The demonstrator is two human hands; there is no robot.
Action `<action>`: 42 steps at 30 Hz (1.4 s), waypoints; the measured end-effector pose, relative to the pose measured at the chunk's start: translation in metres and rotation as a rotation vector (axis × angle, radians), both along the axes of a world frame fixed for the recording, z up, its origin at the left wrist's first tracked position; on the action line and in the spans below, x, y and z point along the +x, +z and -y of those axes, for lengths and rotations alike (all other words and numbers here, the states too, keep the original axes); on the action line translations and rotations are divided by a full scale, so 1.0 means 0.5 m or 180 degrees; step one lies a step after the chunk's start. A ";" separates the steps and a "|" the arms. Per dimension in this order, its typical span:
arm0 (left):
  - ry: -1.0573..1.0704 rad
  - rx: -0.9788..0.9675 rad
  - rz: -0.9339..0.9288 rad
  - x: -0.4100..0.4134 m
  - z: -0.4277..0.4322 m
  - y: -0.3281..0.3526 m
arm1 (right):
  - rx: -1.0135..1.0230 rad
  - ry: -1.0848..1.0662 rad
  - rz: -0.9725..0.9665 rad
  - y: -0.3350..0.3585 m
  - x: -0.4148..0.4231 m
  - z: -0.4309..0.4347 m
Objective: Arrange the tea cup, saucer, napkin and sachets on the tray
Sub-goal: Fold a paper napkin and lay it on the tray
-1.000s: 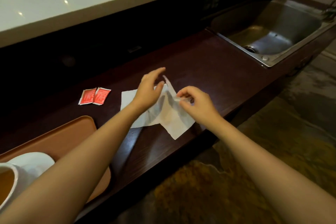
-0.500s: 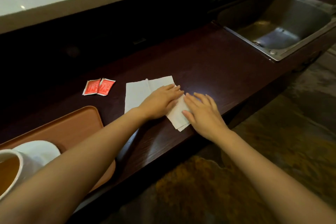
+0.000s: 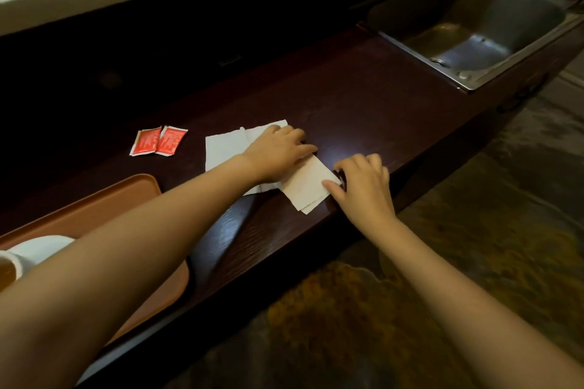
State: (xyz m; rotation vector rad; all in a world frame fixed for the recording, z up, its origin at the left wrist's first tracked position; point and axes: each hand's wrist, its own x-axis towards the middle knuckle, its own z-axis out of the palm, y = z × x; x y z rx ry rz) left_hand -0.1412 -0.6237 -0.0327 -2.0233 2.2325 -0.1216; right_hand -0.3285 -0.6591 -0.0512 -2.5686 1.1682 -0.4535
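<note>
Napkin [image 3: 303, 185], white and partly folded, lies flat on the dark wooden surface [image 3: 363, 98] near its front edge, roughly at the centre of the view. The left hand [image 3: 278, 151] rests palm down on the napkin's middle with fingers spread flat, holding nothing, only pressing. The right hand [image 3: 363, 186], at 3 o'clock from the napkin, has its fingers curled, and its thumb and fingertips touch the folded corner at the napkin's right edge; whether it pinches the paper or only presses it, I cannot tell. Two red sachets [image 3: 158, 140] lie side by side, touching, at 9 o'clock from the napkin, a little apart from it. The orange-brown tray [image 3: 94, 202] sits at 8 o'clock, partly hidden by the left forearm. On it stand a white saucer [image 3: 41, 248] and the tea cup [image 3: 12, 268], cut off by the frame's left edge. A steel sink [image 3: 493, 31] is set into the surface at 2 o'clock.
</note>
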 end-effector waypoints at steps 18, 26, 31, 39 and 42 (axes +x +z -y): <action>0.1021 -0.0272 -0.3440 0.034 -0.082 0.156 | 0.2519 0.0647 0.1829 0.159 0.029 0.035; 0.1683 -0.0560 -0.4176 0.053 -0.159 0.140 | 0.2522 0.0594 0.1988 0.180 0.084 0.014; 0.1939 -0.0753 -0.4542 0.047 -0.201 0.122 | 0.2597 0.0540 0.1938 0.169 0.102 0.001; 0.2409 -0.0814 -0.5447 0.023 -0.307 0.098 | 0.3006 0.0652 0.1651 0.157 0.161 -0.035; 0.2924 -0.1014 -0.5595 0.009 -0.373 0.084 | 0.3100 0.0809 0.1276 0.157 0.203 -0.061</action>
